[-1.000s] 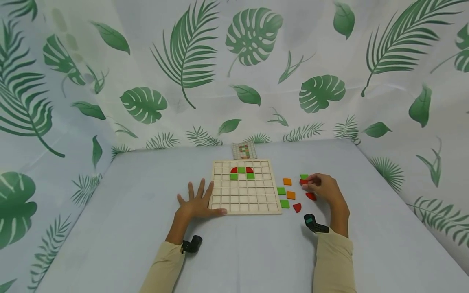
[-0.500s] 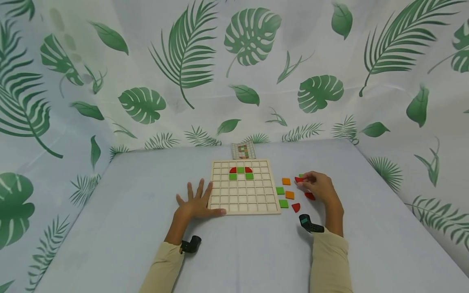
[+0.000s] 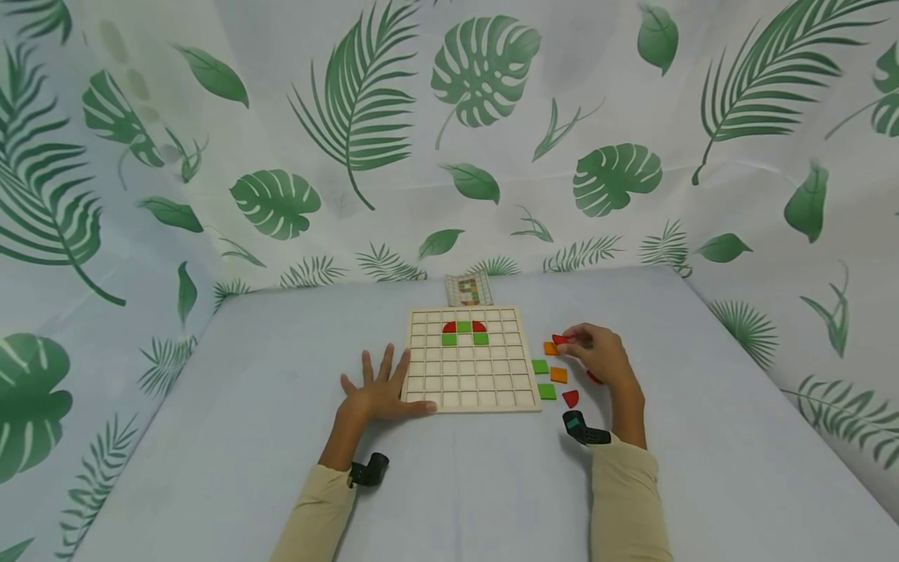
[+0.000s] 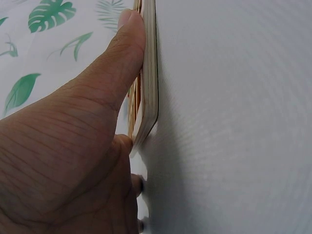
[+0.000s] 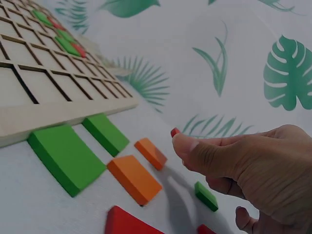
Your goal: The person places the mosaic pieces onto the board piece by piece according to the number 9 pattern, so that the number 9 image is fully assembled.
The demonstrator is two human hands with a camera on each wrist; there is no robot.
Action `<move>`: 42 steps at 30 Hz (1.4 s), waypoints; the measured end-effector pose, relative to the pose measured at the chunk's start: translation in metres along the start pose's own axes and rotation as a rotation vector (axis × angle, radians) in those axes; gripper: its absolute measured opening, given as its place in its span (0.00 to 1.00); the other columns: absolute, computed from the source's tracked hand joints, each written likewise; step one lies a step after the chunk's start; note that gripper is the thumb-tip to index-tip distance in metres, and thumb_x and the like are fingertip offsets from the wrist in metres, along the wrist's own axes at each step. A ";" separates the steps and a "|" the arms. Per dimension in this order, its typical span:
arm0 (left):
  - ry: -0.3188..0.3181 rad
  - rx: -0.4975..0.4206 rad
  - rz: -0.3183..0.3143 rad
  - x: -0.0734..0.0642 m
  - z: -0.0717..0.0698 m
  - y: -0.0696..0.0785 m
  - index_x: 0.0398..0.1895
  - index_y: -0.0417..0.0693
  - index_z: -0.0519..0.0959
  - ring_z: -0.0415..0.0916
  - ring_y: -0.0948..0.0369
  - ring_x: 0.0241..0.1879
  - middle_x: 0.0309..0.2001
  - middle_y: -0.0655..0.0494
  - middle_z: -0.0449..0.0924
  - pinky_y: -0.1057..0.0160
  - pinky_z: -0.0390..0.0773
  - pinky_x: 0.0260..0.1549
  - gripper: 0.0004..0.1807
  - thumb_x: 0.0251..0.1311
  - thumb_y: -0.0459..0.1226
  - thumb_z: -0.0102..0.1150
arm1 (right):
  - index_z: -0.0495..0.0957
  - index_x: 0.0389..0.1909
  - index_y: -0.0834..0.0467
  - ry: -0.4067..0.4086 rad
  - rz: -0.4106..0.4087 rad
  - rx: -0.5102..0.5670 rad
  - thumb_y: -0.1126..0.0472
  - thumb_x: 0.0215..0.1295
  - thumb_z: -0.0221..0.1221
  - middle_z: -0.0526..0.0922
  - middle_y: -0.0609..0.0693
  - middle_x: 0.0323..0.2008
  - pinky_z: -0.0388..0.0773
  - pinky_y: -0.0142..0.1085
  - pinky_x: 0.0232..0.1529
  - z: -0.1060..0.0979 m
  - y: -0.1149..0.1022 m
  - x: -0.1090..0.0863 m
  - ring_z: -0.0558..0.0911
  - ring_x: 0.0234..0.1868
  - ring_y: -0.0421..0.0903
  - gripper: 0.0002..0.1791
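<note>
My left hand lies spread at the near left corner of a wooden grid board. Its thumb rests along the board's front edge in the left wrist view, fingers straight beside the left side. On the board, green squares and red quarter-round tiles form a small arch in the upper rows. My right hand pinches a red tile between thumb and fingertips, over an orange square. Only a sliver of that red tile shows in the right wrist view.
Loose tiles lie right of the board: green squares, another orange square and a red quarter-round. A green tile sits under my right hand. Behind the board stands a small pattern card, near the leaf-print backdrop.
My right hand has moved left and slightly away from me, carrying the red tile from beside the far green tile to over the orange square. The left hand stays put.
</note>
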State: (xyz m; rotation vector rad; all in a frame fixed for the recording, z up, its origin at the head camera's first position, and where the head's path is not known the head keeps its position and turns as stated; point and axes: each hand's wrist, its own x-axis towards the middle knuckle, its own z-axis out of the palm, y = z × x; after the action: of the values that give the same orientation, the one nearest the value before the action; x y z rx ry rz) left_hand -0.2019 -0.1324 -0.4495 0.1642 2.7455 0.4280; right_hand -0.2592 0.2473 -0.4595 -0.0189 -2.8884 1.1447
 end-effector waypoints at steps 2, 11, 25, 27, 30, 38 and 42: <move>-0.003 -0.001 -0.001 -0.001 -0.001 0.001 0.80 0.58 0.40 0.21 0.37 0.76 0.80 0.47 0.29 0.21 0.36 0.61 0.60 0.50 0.71 0.55 | 0.78 0.50 0.63 0.005 -0.008 0.009 0.53 0.64 0.65 0.82 0.62 0.46 0.76 0.48 0.52 0.004 -0.002 0.001 0.77 0.46 0.56 0.21; -0.017 0.005 -0.005 0.000 -0.001 0.001 0.80 0.58 0.39 0.20 0.38 0.76 0.80 0.48 0.28 0.22 0.35 0.62 0.60 0.50 0.72 0.55 | 0.78 0.50 0.63 -0.019 -0.044 0.048 0.54 0.64 0.64 0.80 0.61 0.45 0.74 0.40 0.45 0.015 -0.017 0.004 0.74 0.46 0.55 0.19; -0.010 0.012 0.000 0.002 0.002 0.000 0.80 0.58 0.39 0.21 0.36 0.76 0.80 0.48 0.29 0.21 0.37 0.61 0.60 0.51 0.72 0.55 | 0.81 0.47 0.62 -0.048 -0.210 0.071 0.53 0.61 0.68 0.83 0.59 0.43 0.75 0.48 0.50 0.038 -0.032 0.009 0.78 0.47 0.54 0.20; -0.010 0.010 -0.002 0.002 0.002 0.000 0.80 0.58 0.39 0.21 0.36 0.76 0.80 0.47 0.29 0.21 0.37 0.61 0.60 0.51 0.71 0.55 | 0.81 0.47 0.62 -0.059 -0.222 0.082 0.53 0.61 0.67 0.84 0.59 0.43 0.75 0.46 0.48 0.041 -0.034 0.009 0.79 0.46 0.54 0.20; -0.009 0.009 -0.004 0.001 0.002 0.000 0.80 0.58 0.39 0.21 0.36 0.76 0.80 0.47 0.29 0.21 0.37 0.61 0.60 0.51 0.71 0.55 | 0.81 0.47 0.61 -0.079 -0.231 0.105 0.53 0.61 0.67 0.84 0.58 0.43 0.75 0.43 0.46 0.046 -0.035 0.011 0.78 0.45 0.52 0.19; -0.007 0.005 0.004 0.000 0.000 0.000 0.80 0.57 0.40 0.23 0.35 0.76 0.80 0.46 0.30 0.21 0.37 0.61 0.60 0.51 0.71 0.55 | 0.82 0.44 0.60 -0.091 -0.269 0.107 0.54 0.59 0.69 0.85 0.55 0.38 0.72 0.38 0.40 0.055 -0.044 0.012 0.80 0.40 0.49 0.17; -0.006 -0.002 0.008 -0.001 -0.003 0.001 0.80 0.57 0.40 0.22 0.35 0.76 0.80 0.46 0.30 0.21 0.36 0.61 0.60 0.51 0.71 0.55 | 0.82 0.44 0.61 -0.101 -0.293 0.119 0.56 0.60 0.68 0.86 0.56 0.38 0.74 0.37 0.37 0.059 -0.050 0.012 0.81 0.39 0.49 0.16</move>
State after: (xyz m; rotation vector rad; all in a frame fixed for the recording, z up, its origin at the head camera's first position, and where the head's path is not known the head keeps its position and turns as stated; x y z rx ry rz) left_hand -0.2021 -0.1327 -0.4469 0.1750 2.7392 0.4319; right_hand -0.2732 0.1707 -0.4678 0.4613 -2.7742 1.2879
